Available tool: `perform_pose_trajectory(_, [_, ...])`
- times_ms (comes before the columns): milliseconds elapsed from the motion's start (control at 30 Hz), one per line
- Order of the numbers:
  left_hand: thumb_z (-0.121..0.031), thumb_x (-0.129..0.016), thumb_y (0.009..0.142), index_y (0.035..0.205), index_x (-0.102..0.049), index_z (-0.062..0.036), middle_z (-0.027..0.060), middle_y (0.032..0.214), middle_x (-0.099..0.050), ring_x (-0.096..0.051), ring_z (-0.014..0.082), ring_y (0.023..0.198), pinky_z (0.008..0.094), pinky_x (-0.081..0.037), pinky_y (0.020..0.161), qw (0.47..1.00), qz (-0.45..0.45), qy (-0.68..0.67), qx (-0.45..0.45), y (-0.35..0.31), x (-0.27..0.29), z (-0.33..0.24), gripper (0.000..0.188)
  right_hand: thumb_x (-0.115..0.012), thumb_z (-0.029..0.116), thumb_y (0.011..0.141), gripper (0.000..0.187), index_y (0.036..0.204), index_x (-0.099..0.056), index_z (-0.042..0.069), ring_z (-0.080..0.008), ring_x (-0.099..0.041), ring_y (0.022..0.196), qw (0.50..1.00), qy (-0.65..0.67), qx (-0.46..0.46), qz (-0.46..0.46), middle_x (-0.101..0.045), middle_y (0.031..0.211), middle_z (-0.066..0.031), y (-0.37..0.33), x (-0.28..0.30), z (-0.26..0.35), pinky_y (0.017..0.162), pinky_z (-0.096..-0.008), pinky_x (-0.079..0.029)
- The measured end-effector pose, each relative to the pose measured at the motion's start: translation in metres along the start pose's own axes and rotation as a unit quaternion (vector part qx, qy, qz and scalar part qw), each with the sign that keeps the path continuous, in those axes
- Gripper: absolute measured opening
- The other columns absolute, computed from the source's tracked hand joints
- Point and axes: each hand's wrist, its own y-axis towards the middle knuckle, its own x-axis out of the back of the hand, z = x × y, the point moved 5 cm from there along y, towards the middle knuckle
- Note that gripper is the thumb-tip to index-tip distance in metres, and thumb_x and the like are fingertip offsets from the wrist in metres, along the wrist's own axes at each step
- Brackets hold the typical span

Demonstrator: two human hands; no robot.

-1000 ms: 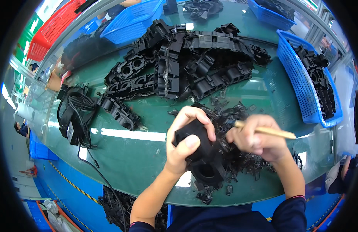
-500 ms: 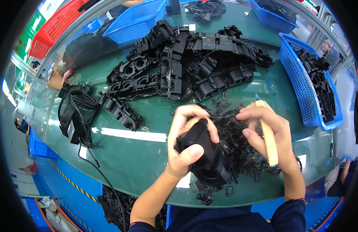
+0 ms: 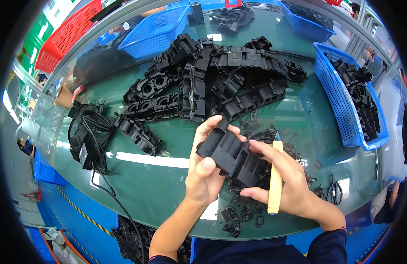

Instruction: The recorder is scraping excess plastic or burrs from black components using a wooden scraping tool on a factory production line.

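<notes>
My left hand [image 3: 206, 169] grips one end of a short black plastic chain segment [image 3: 232, 155] held just above the green table [image 3: 159, 185]. My right hand [image 3: 288, 181] holds the segment's other end with thumb and fingers, and a wooden stick [image 3: 274, 181] is tucked along its palm. Beneath both hands lies a heap of small black plastic clips [image 3: 273, 145].
A big pile of black chain segments [image 3: 212, 83] fills the table's far half. A blue basket [image 3: 349, 99] with black parts stands at the right, more blue baskets [image 3: 157, 31] and a red one [image 3: 67, 37] at the back. A black cable bundle [image 3: 89, 134] lies left.
The chain segment has turned from bunched up to stretched out between both hands. My right hand came back onto it, and the stick swung from pointing sideways to lying along the palm.
</notes>
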Motion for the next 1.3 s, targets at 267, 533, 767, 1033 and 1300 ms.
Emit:
perform_pose_trajectory(267, [-0.068, -0.056, 0.074, 0.136, -0.031, -0.0049, 0.0197, 0.134, -0.039, -0.045, 0.0381, 0.120, 0.0490, -0.040, 0.100, 0.996, 0.075, 0.010, 0.049, -0.004, -0.005, 0.016, 0.092, -0.080, 0.018, 0.063, 0.067, 0.119, -0.051, -0.005, -0.0277, -0.057, 0.075, 0.954, -0.210, 0.186, -0.103, -0.057, 0.092, -0.0149, -0.008, -0.002, 0.011, 0.062, -0.0340, -0.048])
perform_pose_trajectory(533, [-0.068, -0.046, 0.080, 0.136, -0.030, -0.0041, 0.0230, 0.133, -0.040, -0.048, 0.0379, 0.116, 0.0478, -0.043, 0.097, 0.996, 0.067, 0.021, 0.050, -0.004, -0.002, 0.016, 0.086, -0.082, 0.019, 0.061, 0.071, 0.120, -0.050, -0.005, -0.0281, -0.057, 0.082, 0.966, -0.185, 0.151, -0.096, -0.056, 0.093, -0.0145, -0.006, -0.001, 0.013, 0.068, -0.0353, -0.048])
perform_pose_trajectory(767, [-0.052, -0.062, 0.080, 0.137, -0.020, -0.0017, 0.0157, 0.125, -0.044, -0.048, 0.0225, 0.114, 0.0355, -0.043, 0.093, 0.978, 0.023, 0.201, -0.053, -0.004, 0.000, 0.002, 0.087, -0.068, 0.011, 0.080, 0.056, 0.127, -0.042, -0.005, -0.0128, -0.056, 0.086, 0.909, 0.369, -0.193, -0.034, -0.059, 0.098, -0.0102, 0.002, 0.004, -0.012, 0.079, -0.0255, -0.045])
perform_pose_trajectory(1033, [-0.044, -0.067, 0.080, 0.136, -0.023, -0.0025, 0.0156, 0.124, -0.043, -0.050, 0.0203, 0.109, 0.0308, -0.049, 0.084, 0.977, -0.003, 0.204, -0.062, -0.005, -0.003, -0.004, 0.083, -0.054, 0.017, 0.087, 0.042, 0.124, -0.047, -0.002, -0.0051, -0.045, 0.073, 0.885, 0.380, -0.268, 0.012, -0.052, 0.085, 0.0007, -0.003, -0.011, -0.024, 0.067, -0.0189, -0.038])
perform_pose_trajectory(1300, [-0.040, -0.072, 0.077, 0.137, -0.023, -0.0033, 0.0115, 0.120, -0.046, -0.048, 0.0188, 0.109, 0.0305, -0.040, 0.093, 0.979, 0.006, 0.201, -0.042, -0.001, 0.004, 0.002, 0.086, -0.054, 0.015, 0.089, 0.034, 0.117, -0.052, -0.003, -0.0051, -0.049, 0.077, 0.898, 0.334, -0.284, 0.025, -0.058, 0.088, -0.0016, -0.010, -0.015, -0.033, 0.066, -0.0201, -0.039])
